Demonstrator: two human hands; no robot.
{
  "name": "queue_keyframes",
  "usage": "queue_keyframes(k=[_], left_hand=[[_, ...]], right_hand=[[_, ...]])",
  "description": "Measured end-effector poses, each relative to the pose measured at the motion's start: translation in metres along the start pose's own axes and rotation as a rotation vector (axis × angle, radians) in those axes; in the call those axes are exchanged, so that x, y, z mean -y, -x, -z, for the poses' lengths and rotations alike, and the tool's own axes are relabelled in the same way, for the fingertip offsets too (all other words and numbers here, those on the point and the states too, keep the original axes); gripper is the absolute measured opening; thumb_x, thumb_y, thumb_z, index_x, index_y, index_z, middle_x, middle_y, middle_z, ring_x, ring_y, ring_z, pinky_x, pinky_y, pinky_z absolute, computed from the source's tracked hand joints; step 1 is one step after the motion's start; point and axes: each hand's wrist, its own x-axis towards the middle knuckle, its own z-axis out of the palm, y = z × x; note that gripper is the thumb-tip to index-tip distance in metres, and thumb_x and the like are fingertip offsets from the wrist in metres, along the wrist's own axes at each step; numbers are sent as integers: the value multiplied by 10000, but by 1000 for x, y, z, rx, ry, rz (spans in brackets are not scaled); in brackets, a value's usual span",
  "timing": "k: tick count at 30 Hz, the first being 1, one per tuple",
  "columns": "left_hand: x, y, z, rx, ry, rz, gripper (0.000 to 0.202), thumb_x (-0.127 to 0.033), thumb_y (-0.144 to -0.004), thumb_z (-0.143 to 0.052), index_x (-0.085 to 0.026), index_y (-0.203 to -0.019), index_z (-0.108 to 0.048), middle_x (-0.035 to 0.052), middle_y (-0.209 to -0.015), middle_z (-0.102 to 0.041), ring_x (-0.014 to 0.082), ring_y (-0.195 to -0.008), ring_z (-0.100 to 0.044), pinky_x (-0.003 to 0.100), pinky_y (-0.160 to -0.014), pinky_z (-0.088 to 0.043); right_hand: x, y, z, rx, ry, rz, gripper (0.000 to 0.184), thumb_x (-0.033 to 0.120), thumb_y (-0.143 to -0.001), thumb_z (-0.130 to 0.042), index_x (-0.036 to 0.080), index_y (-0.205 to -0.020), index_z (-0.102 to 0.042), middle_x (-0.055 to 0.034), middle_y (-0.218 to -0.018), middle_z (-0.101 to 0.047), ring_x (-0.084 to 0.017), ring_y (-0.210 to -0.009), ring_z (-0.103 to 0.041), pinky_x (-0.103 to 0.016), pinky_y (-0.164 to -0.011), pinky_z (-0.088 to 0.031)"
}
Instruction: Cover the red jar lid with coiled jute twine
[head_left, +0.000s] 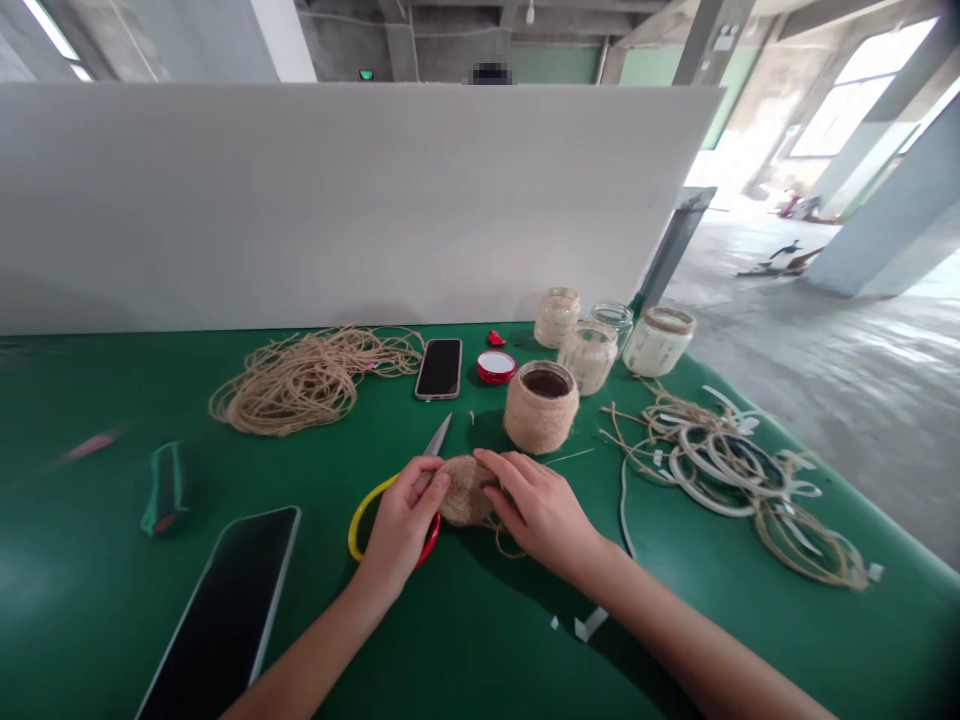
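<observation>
A small round object wrapped in jute twine (pixel 465 488) lies on the green table (pixel 465 640), held between both hands. My left hand (pixel 401 525) pinches its left side with curled fingers. My right hand (pixel 536 505) lies over its right side, fingers bent on it. Scissors with yellow and red handles (pixel 390 490) lie under my left hand, blade pointing up and away. A twine-wrapped jar (pixel 541 405) stands just behind the hands.
A loose heap of twine (pixel 307 380) and a phone (pixel 439 367) lie at the back. A red lid (pixel 496 366) and several glass jars (pixel 589 350) stand beyond. Tape strips and twine scraps (pixel 735 465) sit at the right. A large dark phone (pixel 225 610) lies near left.
</observation>
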Motion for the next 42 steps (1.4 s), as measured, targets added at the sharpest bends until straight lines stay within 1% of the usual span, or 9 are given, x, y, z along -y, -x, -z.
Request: queue_keyframes(k=[6,12,14,20,25,28,32,36,42], left_hand=[[0,0,2,-14,96,23,232,-375,-767,-578,-183,-894,-550,23,-800,-646,140,-709,-601,230,-655,-457],[-2,0,4,-32,173,27,191,-354,-786,-570,-189,-878,-542,0,-759,-624,116,-689,-588,215,-658,-454],[-3,-1,4,-26,193,32,185,-346,-790,-568,-188,-879,-536,10,-786,-630,129,-724,-597,227,-673,-456],[-3,1,1,45,295,42,161,-304,-778,-590,-180,-863,-533,28,-823,-628,144,-758,-596,241,-685,-446],[0,2,-1,149,305,43,108,-278,-790,-571,-181,-807,-525,27,-849,-609,150,-784,-578,252,-695,-438],[0,1,0,174,251,9,95,-277,-807,-539,-185,-793,-519,20,-825,-604,160,-806,-573,265,-727,-436],[-2,1,1,174,10,-55,145,-282,-808,-524,-191,-921,-528,32,-882,-606,176,-837,-571,278,-749,-440],[-3,4,1,125,-212,-160,180,-269,-792,-530,-194,-955,-536,44,-899,-596,186,-820,-577,281,-728,-460],[2,9,4,56,-330,-301,193,-221,-776,-542,-226,-969,-548,37,-933,-593,195,-873,-573,298,-787,-452]], right_hand=[[0,1,1,-15,-44,-20,383,132,-873,-356,148,-1253,-398,-106,-1024,-581,-216,-901,-530,-376,-790,-441],[-1,0,2,-46,-73,-24,438,20,-797,-362,144,-1211,-436,-103,-1033,-565,-219,-938,-499,-375,-812,-419],[0,-1,3,-51,-72,-27,416,35,-813,-364,146,-1207,-440,-104,-1025,-566,-222,-935,-496,-379,-812,-414],[2,0,2,-78,-100,-53,336,197,-877,-443,150,-1209,-431,-87,-996,-586,-209,-883,-512,-388,-815,-402],[0,0,0,-114,-175,-107,316,133,-879,-414,178,-1190,-443,-65,-1020,-589,-182,-907,-518,-348,-818,-408],[0,-1,2,-122,-201,-104,305,124,-876,-411,190,-1167,-471,-58,-989,-594,-174,-889,-523,-333,-802,-414],[2,-1,4,-98,-190,-38,298,123,-878,-394,191,-1147,-504,-60,-886,-600,-175,-814,-529,-340,-752,-415],[6,1,4,-79,-162,76,317,124,-876,-387,184,-1171,-487,-65,-893,-601,-177,-804,-519,-364,-769,-397],[7,2,4,-65,-137,119,320,112,-869,-392,171,-1175,-468,-68,-903,-593,-185,-818,-502,-380,-807,-371]])
